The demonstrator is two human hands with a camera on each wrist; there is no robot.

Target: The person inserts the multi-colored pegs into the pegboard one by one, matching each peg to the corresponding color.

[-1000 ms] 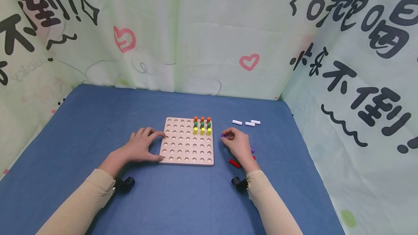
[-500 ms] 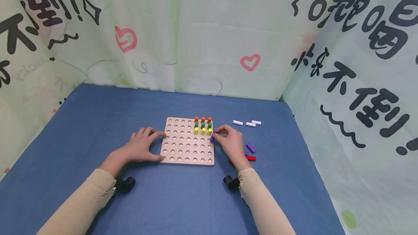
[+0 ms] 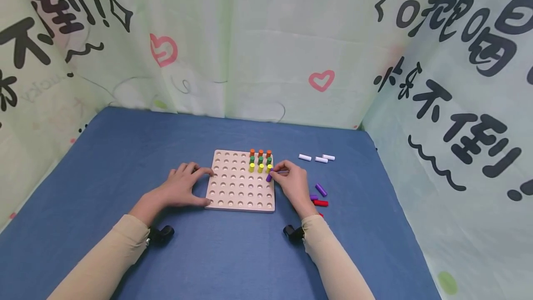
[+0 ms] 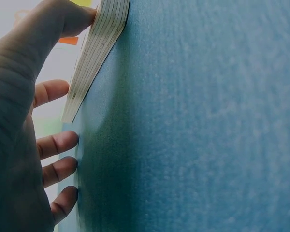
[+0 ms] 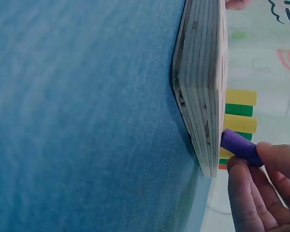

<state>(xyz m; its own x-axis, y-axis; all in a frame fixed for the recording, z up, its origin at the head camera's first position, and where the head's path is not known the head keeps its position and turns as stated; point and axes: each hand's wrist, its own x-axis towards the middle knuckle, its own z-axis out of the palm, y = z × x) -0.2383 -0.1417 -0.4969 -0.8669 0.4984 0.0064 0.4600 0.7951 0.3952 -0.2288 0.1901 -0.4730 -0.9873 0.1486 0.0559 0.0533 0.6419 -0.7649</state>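
A square wooden pegboard [image 3: 240,209] with rows of round holes lies flat on the table. My left hand [image 3: 183,189] rests at its left side, thumb at the near corner and index finger on the edge; in the left wrist view the other fingertips [image 4: 63,169] meet the blue cloth. Between thumb and fingers, my right hand [image 3: 294,184] pinches a purple peg [image 5: 239,146]. The peg is tilted, its lower end right at the board's top, just in front of the rightmost yellow peg [image 3: 269,168]. Orange pegs [image 3: 260,153], green pegs [image 3: 260,160] and yellow ones stand in three short rows at the back right.
Right of the board, three white pegs [image 3: 305,157] lie toward the back. Closer in are a loose purple peg [image 3: 321,190] and a red peg [image 3: 320,203], with others partly hidden by the right hand and wrist. Printed curtains [image 3: 266,50] enclose the blue-covered table [image 3: 225,253].
The right hand has carried the purple peg leftward from beside the board to over its right edge, behind which loose purple and red pegs came into sight. The left hand stays put.
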